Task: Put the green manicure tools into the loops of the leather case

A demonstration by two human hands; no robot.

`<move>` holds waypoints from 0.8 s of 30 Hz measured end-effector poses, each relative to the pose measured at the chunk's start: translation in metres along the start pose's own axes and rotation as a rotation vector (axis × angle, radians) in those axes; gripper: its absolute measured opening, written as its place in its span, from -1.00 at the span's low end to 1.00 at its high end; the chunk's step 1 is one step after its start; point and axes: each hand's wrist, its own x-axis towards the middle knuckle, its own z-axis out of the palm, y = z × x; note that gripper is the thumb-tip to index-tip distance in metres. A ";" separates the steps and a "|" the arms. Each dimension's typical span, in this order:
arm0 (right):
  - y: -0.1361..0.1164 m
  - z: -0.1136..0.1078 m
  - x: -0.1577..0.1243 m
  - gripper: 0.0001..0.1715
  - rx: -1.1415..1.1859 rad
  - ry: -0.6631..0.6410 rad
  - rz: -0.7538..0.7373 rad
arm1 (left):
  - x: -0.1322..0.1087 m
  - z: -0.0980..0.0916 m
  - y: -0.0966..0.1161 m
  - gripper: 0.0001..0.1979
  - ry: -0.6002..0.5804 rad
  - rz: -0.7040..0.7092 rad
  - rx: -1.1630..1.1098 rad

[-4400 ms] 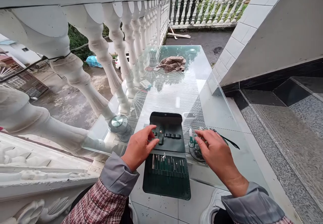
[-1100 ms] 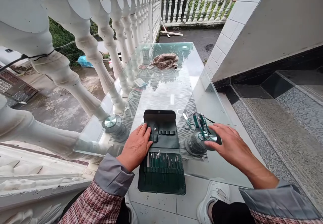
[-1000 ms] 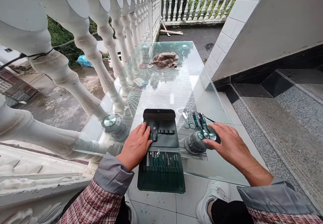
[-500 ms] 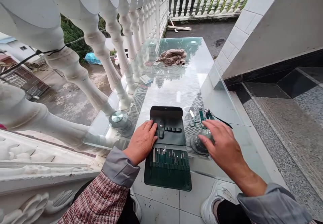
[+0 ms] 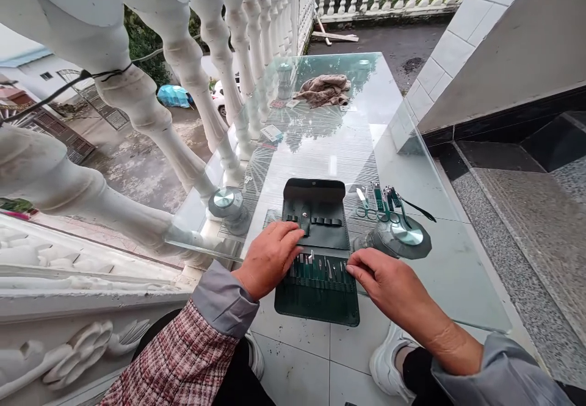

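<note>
A dark green manicure case [image 5: 315,305] lies unfolded on the glass table, its lower part reaching past the near edge. Several slim metal tools [image 5: 320,265] stand in a row of loops across it. My left hand [image 5: 271,258] rests over the case's left side, fingers loosely bent and apart, holding nothing I can see. At the right end of the tool row, my right hand [image 5: 389,281] has thumb and forefinger pinched; what is between them is hidden. Small scissors [image 5: 366,209] and nail clippers [image 5: 389,198] lie on the glass beyond my right hand.
The glass table [image 5: 412,162] stretches away from me, with a crumpled brown cloth [image 5: 324,90] at its far end and a small card or packet [image 5: 271,133] on the left. White balusters [image 5: 151,113] line the left side. Stone steps [image 5: 517,223] rise on the right.
My right hand has moved left and down from beside the clippers to the tool row, its fingers closing to a pinch. My left hand has shifted slightly on the case. The view has tilted.
</note>
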 end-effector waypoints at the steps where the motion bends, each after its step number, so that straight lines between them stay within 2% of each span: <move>1: -0.001 0.000 0.000 -0.79 -0.007 -0.009 0.012 | -0.003 -0.002 0.003 -0.81 0.022 0.056 -0.015; 3: -0.003 0.000 -0.001 -0.80 -0.013 -0.030 0.038 | -0.009 -0.003 0.008 -0.79 0.029 0.221 -0.012; 7: -0.008 0.000 -0.004 -0.78 0.004 -0.080 0.097 | -0.027 0.004 0.029 -0.64 0.062 0.683 0.098; 8: -0.009 -0.001 -0.004 -0.78 0.017 -0.092 0.119 | -0.031 0.008 0.036 -0.68 0.044 0.765 0.130; 10: -0.010 -0.002 -0.004 -0.77 0.045 -0.117 0.168 | -0.040 0.017 0.053 -0.82 0.009 0.843 0.209; 13: -0.013 -0.005 0.000 -0.73 0.065 -0.152 0.232 | -0.050 0.030 0.076 -0.75 0.034 0.867 0.276; 16: -0.017 -0.008 0.006 -0.71 0.036 -0.184 0.270 | -0.054 0.040 0.086 -0.71 0.026 0.844 0.274; 20: -0.024 -0.009 0.013 -0.69 -0.041 -0.233 0.312 | -0.049 0.049 0.080 -0.72 -0.036 0.848 0.240; 24: -0.028 -0.009 0.018 -0.72 -0.057 -0.230 0.352 | -0.044 0.052 0.073 -0.76 -0.105 0.880 0.216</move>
